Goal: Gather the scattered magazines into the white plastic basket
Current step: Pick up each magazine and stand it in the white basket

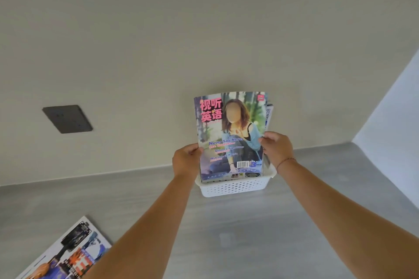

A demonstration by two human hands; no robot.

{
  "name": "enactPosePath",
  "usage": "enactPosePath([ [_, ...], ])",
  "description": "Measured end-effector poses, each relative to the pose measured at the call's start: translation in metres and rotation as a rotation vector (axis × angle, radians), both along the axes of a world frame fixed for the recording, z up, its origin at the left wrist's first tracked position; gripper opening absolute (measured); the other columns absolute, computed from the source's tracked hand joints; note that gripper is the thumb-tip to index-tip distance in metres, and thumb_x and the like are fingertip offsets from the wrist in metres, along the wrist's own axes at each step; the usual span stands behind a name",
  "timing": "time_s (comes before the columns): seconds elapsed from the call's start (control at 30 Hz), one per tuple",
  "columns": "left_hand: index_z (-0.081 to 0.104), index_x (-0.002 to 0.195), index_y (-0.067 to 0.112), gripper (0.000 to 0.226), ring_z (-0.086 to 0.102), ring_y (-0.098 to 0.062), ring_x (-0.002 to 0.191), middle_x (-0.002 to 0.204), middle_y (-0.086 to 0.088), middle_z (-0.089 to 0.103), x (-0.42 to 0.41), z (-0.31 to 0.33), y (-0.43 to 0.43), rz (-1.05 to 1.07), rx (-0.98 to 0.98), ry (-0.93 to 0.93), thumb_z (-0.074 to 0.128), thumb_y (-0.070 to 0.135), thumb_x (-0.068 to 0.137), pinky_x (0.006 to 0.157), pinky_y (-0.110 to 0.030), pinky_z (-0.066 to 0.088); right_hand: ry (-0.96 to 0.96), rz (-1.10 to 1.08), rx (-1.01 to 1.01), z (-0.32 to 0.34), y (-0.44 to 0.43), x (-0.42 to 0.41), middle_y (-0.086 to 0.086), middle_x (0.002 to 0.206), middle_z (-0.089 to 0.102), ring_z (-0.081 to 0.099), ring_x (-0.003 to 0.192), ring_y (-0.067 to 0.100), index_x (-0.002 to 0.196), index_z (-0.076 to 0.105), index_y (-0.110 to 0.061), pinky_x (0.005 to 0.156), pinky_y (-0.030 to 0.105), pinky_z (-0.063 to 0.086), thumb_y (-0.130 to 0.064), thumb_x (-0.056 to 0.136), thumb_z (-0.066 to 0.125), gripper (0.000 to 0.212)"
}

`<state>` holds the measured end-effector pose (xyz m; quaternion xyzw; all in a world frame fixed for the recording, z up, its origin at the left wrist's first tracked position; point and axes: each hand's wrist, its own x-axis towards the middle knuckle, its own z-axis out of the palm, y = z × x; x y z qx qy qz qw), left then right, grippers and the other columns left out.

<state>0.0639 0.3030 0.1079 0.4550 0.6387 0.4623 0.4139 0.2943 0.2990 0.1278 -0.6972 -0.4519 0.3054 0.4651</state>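
White basket (233,188): perforated plastic, centre right of the frame, standing on the grey counter (226,233) close to the wall (158,29). Holds magazines standing upright.

Front magazine (229,133): colourful cover with pink Chinese characters at top left, blue English headlines lower down, a barcode and a figure 3 near the bottom right. Upright, cover facing the camera, lower edge inside the basket, upper half rising well above the rim.

Second magazine (269,115): only a narrow white and blue strip shows, behind the right edge of the front one; also in the basket.

Left hand (186,159): centre of the frame, grip closed on the left edge of the front magazine, thumb over the cover.

Right hand (275,147): right of centre, grip closed on the right edge of the same magazine. A thin red cord (286,161) circles the wrist.

Loose magazine (65,253): lower left corner of the frame, flat on the counter, well apart from the basket, partly covered by the left forearm; busy cover in white, black, orange and blue.

Dark socket plate (67,118): on the wall, left of the frame.
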Motion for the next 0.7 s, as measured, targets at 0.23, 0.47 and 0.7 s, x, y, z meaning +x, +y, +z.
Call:
enactPosePath([
  [0.23, 0.074, 0.093, 0.011, 0.013, 0.059, -0.017, 0.073, 0.078, -0.002, 0.068, 0.019, -0.023, 0.015, 0.084, -0.055, 0.034, 0.065, 0.012, 0.084, 0.073, -0.026, 0.047, 0.04, 0.011, -0.065, -0.031, 0.022, 0.015, 0.02, 0.071, 0.06, 0.053, 0.07, 0.022, 0.088, 0.068, 0.002, 0.075, 0.039, 0.052, -0.01, 0.086, 0.058, 0.015],
  [0.47, 0.062, 0.084, 0.015, 0.019, 0.06, -0.017, 0.074, 0.078, 0.005, 0.064, 0.022, -0.046, 0.012, 0.195, -0.115, 0.18, 0.075, 0.024, 0.075, 0.055, -0.018, 0.037, -0.004, 0.037, -0.172, -0.064, 0.024, 0.011, 0.011, 0.078, 0.069, 0.062, 0.074, 0.027, 0.086, 0.07, -0.009, 0.083, 0.045, 0.056, -0.018, 0.085, 0.06, 0.014],
  [0.7, 0.071, 0.098, 0.019, 0.018, 0.054, 0.002, 0.063, 0.076, 0.01, 0.064, 0.024, -0.043, 0.018, 0.177, -0.069, 0.197, 0.07, 0.023, 0.08, 0.051, -0.015, 0.034, -0.069, 0.006, -0.19, -0.067, 0.024, 0.008, 0.006, 0.074, 0.065, 0.061, 0.074, 0.025, 0.082, 0.063, -0.012, 0.074, 0.036, 0.053, -0.024, 0.085, 0.06, 0.013],
])
